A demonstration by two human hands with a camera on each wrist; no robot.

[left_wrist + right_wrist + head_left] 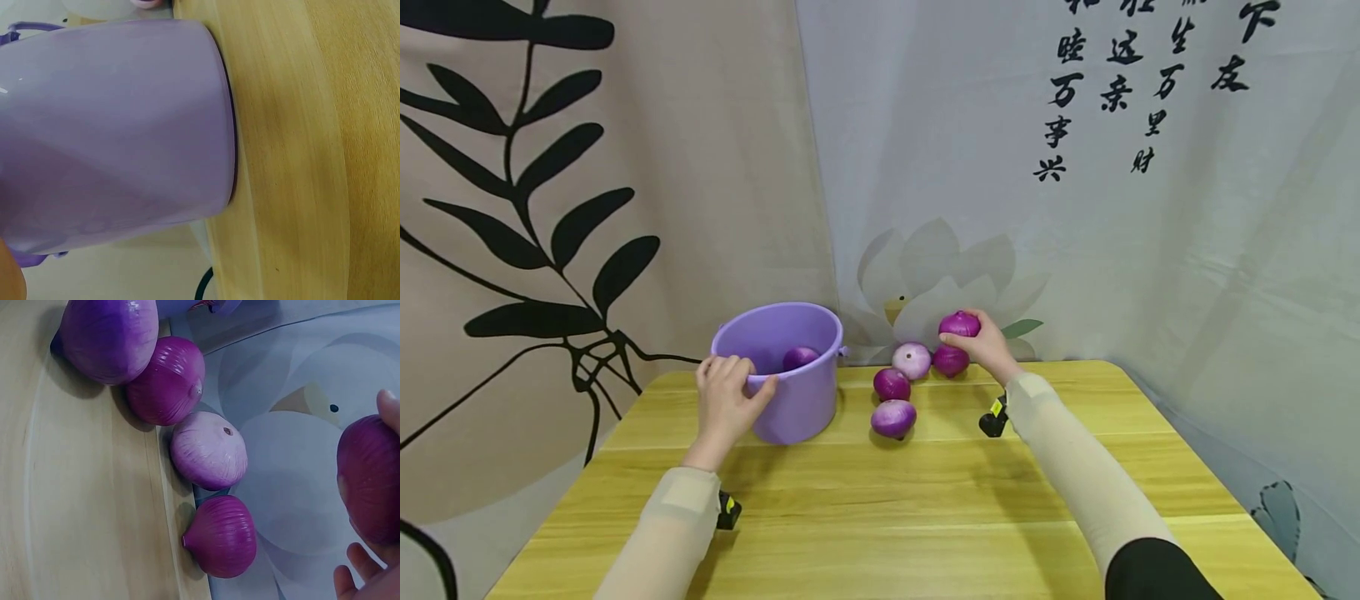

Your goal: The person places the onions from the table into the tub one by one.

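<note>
A purple bucket [797,408] stands upright at the back left of the table, with one purple onion [801,357] visible inside it. My left hand [727,400] grips the bucket's near rim, fingers over the edge and thumb along it. In the left wrist view, the bucket's side [119,125] fills much of the picture. My right hand [988,343] holds a red onion [959,323], raised off the table in the right wrist view [372,481]. Below it sits another onion [222,537], beside a paler onion [912,361] and further onions [892,385] in a curved row.
The wooden table [865,517] runs forward to a cloth backdrop [925,125] with black writing and plant prints. The bucket's handle joint [843,352] sticks out on its right side, near the onions. Small black wrist cameras [992,421] hang under both wrists.
</note>
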